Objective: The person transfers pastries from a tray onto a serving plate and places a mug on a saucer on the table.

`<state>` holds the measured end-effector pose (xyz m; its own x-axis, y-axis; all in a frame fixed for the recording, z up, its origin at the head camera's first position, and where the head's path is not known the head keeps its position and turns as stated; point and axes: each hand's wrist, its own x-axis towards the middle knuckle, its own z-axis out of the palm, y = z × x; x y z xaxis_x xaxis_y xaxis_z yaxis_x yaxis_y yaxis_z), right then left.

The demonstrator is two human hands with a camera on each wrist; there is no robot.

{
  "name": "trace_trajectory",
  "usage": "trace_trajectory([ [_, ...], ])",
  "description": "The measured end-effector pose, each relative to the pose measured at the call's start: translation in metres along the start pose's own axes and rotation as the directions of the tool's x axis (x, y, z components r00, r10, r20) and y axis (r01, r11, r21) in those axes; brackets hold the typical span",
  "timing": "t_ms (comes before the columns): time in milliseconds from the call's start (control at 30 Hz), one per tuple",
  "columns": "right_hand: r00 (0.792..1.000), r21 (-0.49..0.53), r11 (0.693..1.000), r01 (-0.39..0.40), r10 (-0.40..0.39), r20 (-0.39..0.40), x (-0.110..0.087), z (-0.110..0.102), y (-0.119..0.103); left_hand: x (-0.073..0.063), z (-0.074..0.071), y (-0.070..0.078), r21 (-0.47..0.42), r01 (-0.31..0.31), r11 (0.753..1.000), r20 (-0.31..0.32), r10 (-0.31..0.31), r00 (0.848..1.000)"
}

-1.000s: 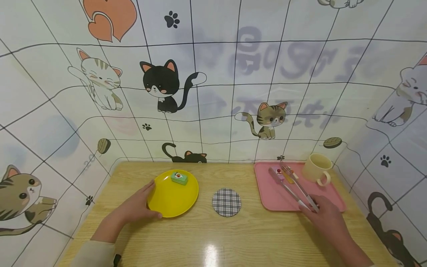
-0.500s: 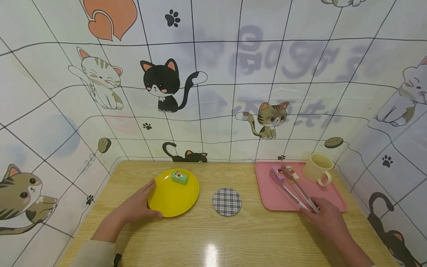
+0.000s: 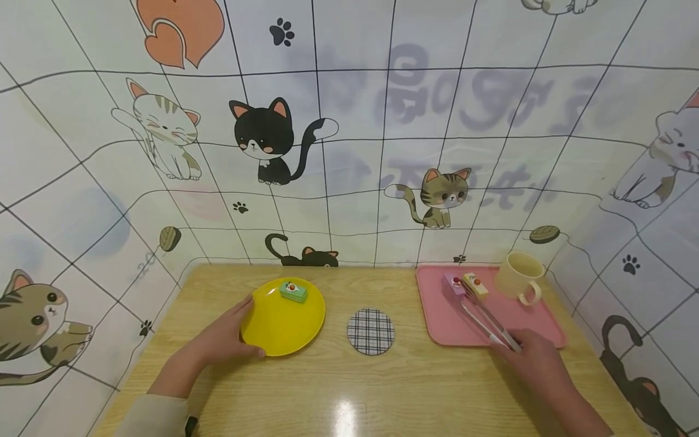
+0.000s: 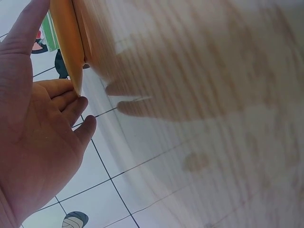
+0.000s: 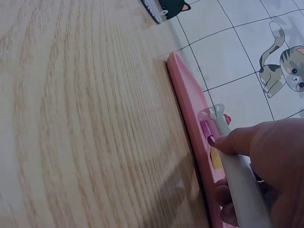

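Note:
On the left of the head view, my left hand [image 3: 226,334] holds the side of a yellow plate [image 3: 284,328], fingers at its left rim and thumb at the front. A green toy cake slice [image 3: 293,292] sits near the plate's back edge. At the right, my right hand [image 3: 530,358] grips metal tongs [image 3: 493,318] by the handle, thumb laid along one arm in the right wrist view. The tongs' tips straddle a purple toy cake slice [image 3: 454,284] on a pink tray [image 3: 442,321]. Whether they touch it I cannot tell. A pale yellow cake slice [image 3: 476,285] lies beside it.
A cream mug [image 3: 519,276] stands at the tray's back right corner, its handle toward the front. Between plate and tray lies a round checked coaster [image 3: 371,331]. A cat-print cloth wall [image 3: 355,212] rises directly behind the wooden table [image 3: 306,388].
The tongs' tips have come down and drawn closer together, the right arm moving off the pale yellow slice to beside the purple one. My left hand and the plate have stayed put.

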<state>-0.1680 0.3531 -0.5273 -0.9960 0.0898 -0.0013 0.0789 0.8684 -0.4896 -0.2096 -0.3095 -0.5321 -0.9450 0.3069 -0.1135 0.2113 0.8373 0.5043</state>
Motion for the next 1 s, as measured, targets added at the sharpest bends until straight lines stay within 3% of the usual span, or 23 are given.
trace_trajectory([
  [533, 1.0, -0.013, 0.999, 0.031, -0.031, 0.0, -0.003, -0.0023, -0.0064, 0.0012, 0.0005, -0.0022, -0.006, 0.029, 1.0, 0.01, -0.029, 1.0],
  [800, 0.996, -0.022, 0.996, 0.089, -0.09, -0.025, -0.004, 0.0011, -0.0043, 0.0002, -0.0002, -0.001, -0.003, 0.025, 1.0, 0.009, -0.025, 1.0],
  [1000, 0.997, -0.019, 0.998, 0.065, -0.066, -0.033, -0.0023, 0.0046, 0.001, -0.0002, -0.001, -0.0007, -0.013, 0.022, 1.0, 0.01, -0.022, 1.0],
])
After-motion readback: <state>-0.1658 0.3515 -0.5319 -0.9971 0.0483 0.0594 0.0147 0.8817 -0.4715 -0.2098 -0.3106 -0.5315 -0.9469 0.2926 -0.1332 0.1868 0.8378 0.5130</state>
